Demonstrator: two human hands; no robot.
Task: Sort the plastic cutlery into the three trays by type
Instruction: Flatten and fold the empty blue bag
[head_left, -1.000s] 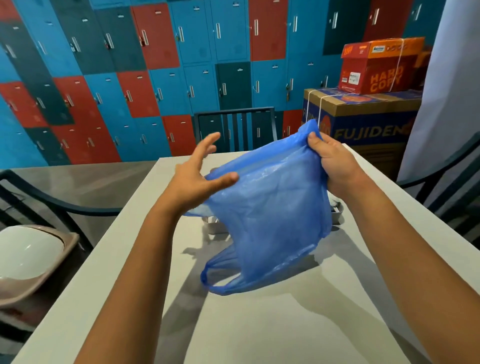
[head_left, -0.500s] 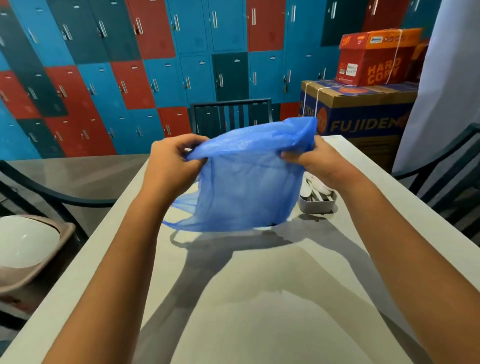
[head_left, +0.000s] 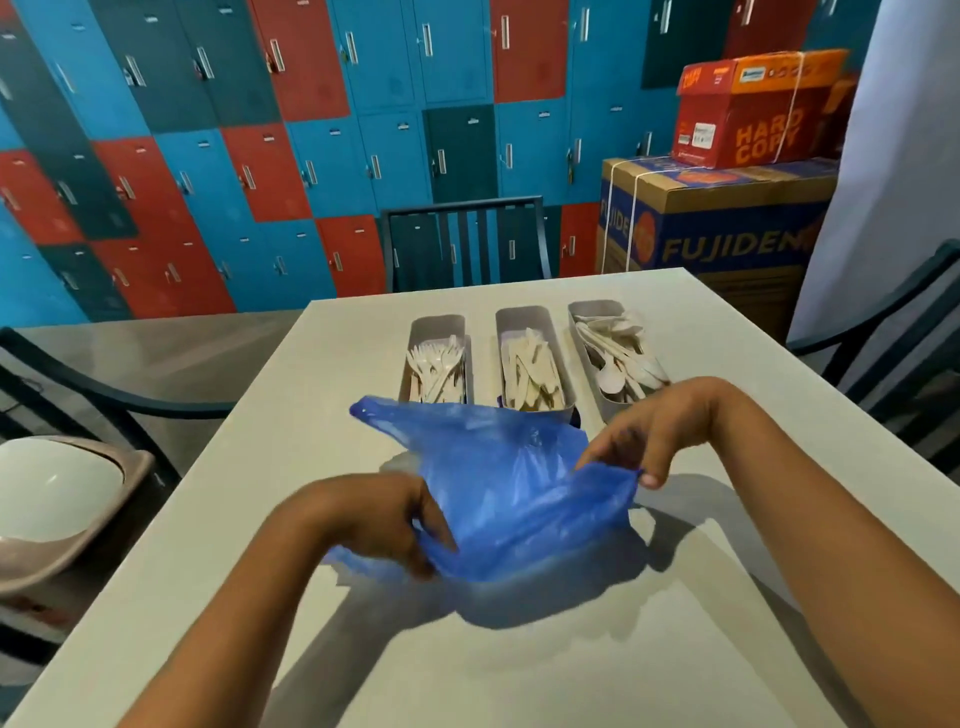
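Both grips pinch the blue bag (head_left: 511, 499): left hand (head_left: 379, 519) at its near corner, right hand (head_left: 644, 431) at its right edge. Sorted cutlery fills three trays (head_left: 535, 317) toward the surface's far edge. Fold the bag flat, clear of the trays

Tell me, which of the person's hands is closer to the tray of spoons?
The right hand. It pinches the blue bag just in front of the spoon tray, almost at its near end. The left hand grips the bag lower down, well to the tray's left.

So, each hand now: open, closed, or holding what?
Left hand: pinching the blue plastic bag.
Right hand: pinching the same bag's edge.
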